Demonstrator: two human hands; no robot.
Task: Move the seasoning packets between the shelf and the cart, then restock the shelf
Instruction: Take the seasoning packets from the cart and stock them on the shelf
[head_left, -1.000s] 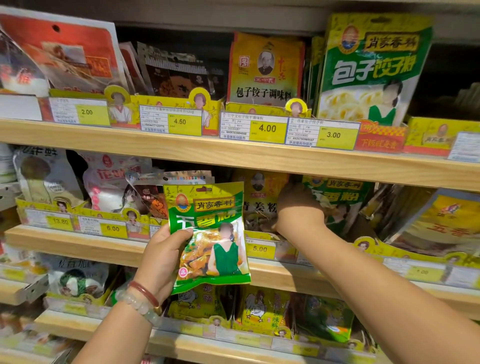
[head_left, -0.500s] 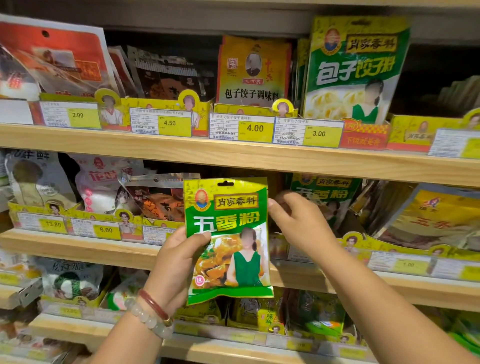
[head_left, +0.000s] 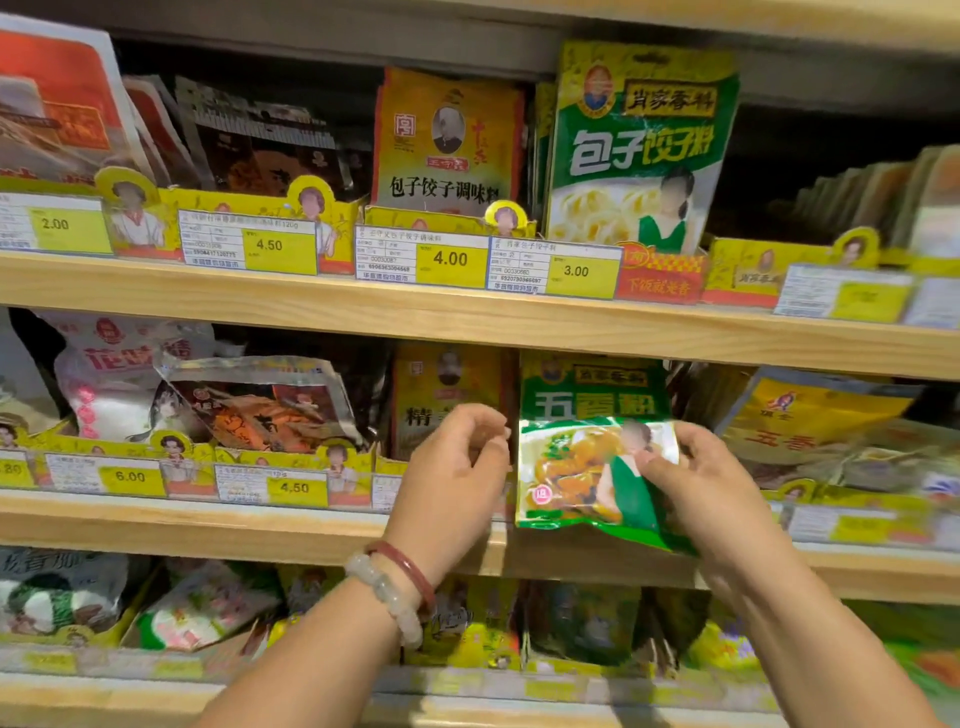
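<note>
Two hands work at the middle tier of a wooden shelf (head_left: 291, 530) crowded with seasoning packets. Your right hand (head_left: 711, 488) pinches the green five-spice packet (head_left: 576, 478) by its right edge, thumb on the front and fingers curled behind, holding it in front of the shelf lip, just beside a matching green packet in its slot (head_left: 592, 389). Your left hand (head_left: 457, 467), with two bracelets on its wrist, hovers just left of the packet, fingers loosely curled and holding nothing.

To seat it well, I would judge: lift the packet's bottom edge over the yellow cardboard tray front (head_left: 291, 457), keep the face upright and outward, and slide it in ahead of its twin. Use your free left hand to hold back the neighbouring yellow packet (head_left: 441, 395) so the row stays straight. No cart is in view.
</note>
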